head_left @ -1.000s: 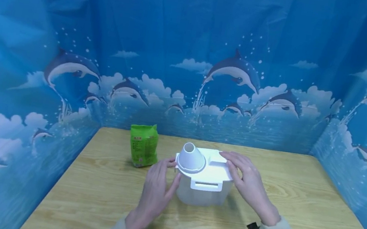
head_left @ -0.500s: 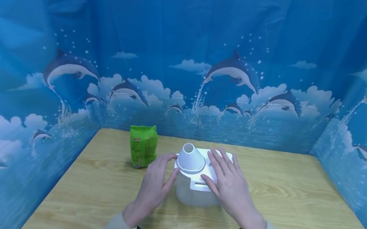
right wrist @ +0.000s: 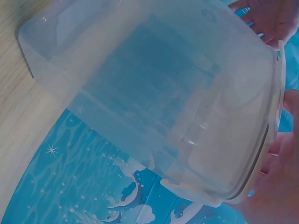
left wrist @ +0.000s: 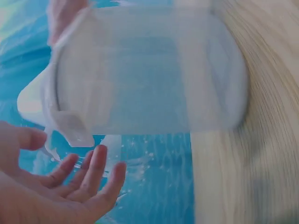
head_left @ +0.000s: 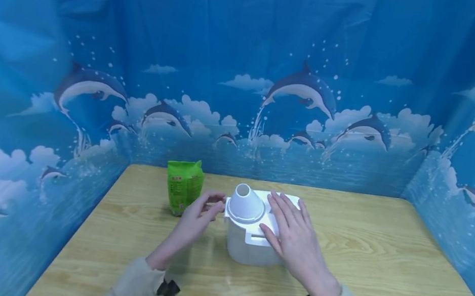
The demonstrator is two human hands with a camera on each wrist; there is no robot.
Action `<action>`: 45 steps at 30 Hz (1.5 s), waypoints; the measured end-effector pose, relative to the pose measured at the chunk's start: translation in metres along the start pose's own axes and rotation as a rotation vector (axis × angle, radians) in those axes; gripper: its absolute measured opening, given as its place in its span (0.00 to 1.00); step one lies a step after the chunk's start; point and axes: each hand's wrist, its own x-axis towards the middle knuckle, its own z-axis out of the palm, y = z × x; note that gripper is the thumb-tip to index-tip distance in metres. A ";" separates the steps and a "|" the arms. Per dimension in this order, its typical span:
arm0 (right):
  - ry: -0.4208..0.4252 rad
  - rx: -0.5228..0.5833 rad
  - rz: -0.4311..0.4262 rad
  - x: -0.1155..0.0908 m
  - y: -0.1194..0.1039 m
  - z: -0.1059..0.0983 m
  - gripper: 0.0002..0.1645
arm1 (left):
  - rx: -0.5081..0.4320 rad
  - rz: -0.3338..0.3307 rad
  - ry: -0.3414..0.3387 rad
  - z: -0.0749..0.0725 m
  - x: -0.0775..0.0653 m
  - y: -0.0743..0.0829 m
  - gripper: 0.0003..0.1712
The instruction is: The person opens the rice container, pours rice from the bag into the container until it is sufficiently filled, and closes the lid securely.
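Note:
A translucent plastic storage container (head_left: 245, 247) stands upright on the table, topped by a white lid (head_left: 261, 200). On the lid's left part sits a white cone-shaped piece (head_left: 244, 204) with an open tip. My right hand (head_left: 294, 233) rests on the lid's right part, fingers outstretched. My left hand (head_left: 200, 214) is at the container's left end, its fingers loosely bent beside a white side latch (left wrist: 74, 128). The left wrist view shows nothing gripped between that thumb and those fingers. In the right wrist view, the container's clear wall (right wrist: 154, 93) fills most of the picture.
A green printed bag (head_left: 184, 187) stands behind my left hand, left of the container. The wooden table (head_left: 368, 259) reaches back to a blue curtain (head_left: 213, 62) with dolphins, which also hangs along both sides.
My right hand has moved left from the lid's right edge onto its top. The left hand has drawn back a little to the left, off the container's front corner. The container stays put.

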 end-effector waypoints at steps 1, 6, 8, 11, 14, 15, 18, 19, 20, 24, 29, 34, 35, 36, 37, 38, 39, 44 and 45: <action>0.002 0.002 0.001 0.000 0.000 0.000 0.44 | -0.062 -0.058 -0.018 -0.002 0.002 0.001 0.22; 0.002 0.010 0.005 0.000 0.000 0.000 0.44 | -0.292 -0.314 -0.177 -0.014 0.010 0.001 0.27; -0.002 0.012 0.007 0.001 -0.001 0.000 0.44 | -0.366 -0.388 -0.236 -0.018 0.013 0.001 0.28; -0.010 0.014 0.011 0.001 -0.001 0.000 0.44 | -0.483 -0.467 -0.293 -0.021 0.015 0.001 0.30; -0.015 0.012 0.014 0.001 0.000 0.000 0.44 | -0.566 -0.526 -0.321 -0.023 0.016 0.000 0.31; -0.018 0.013 0.015 0.001 0.000 0.000 0.44 | -0.581 -0.538 -0.326 -0.023 0.017 0.000 0.30; -0.021 0.014 0.015 0.001 -0.001 0.000 0.43 | -0.618 -0.569 -0.331 -0.023 0.018 -0.001 0.23; -0.022 0.015 0.016 0.001 -0.001 0.000 0.43 | -0.630 -0.577 -0.328 -0.022 0.018 -0.001 0.19; -0.022 0.016 0.016 0.001 -0.001 0.000 0.42 | -0.645 -0.582 -0.326 -0.022 0.018 -0.001 0.16; -0.014 0.018 0.017 0.001 -0.001 0.000 0.42 | -0.694 -0.589 -0.312 -0.020 0.019 0.000 0.09; -0.001 0.019 0.015 0.001 -0.001 0.000 0.43 | -0.716 -0.607 -0.267 -0.016 0.021 0.002 0.09; 0.004 0.020 0.020 0.003 0.000 -0.002 0.44 | -0.747 -0.621 -0.252 -0.014 0.023 0.003 0.08; 0.000 0.021 0.022 0.003 0.000 -0.002 0.44 | -0.750 -0.621 -0.254 -0.014 0.023 0.003 0.08; -0.002 0.020 0.023 0.003 0.000 -0.002 0.44 | -0.752 -0.621 -0.256 -0.013 0.024 0.002 0.08; -0.006 0.019 0.024 0.003 0.000 -0.002 0.44 | -0.754 -0.621 -0.258 -0.013 0.024 0.002 0.08; -0.010 0.020 0.025 0.003 0.000 -0.002 0.44 | -0.758 -0.621 -0.259 -0.013 0.024 0.001 0.08; -0.014 0.022 0.026 0.003 0.000 -0.002 0.44 | -0.759 -0.620 -0.261 -0.013 0.025 0.000 0.08; -0.015 0.021 0.023 0.003 -0.001 -0.002 0.44 | -0.771 -0.608 -0.269 -0.013 0.024 -0.004 0.10; -0.014 0.022 0.022 0.003 -0.001 -0.002 0.44 | -0.771 -0.603 -0.274 -0.013 0.024 -0.005 0.11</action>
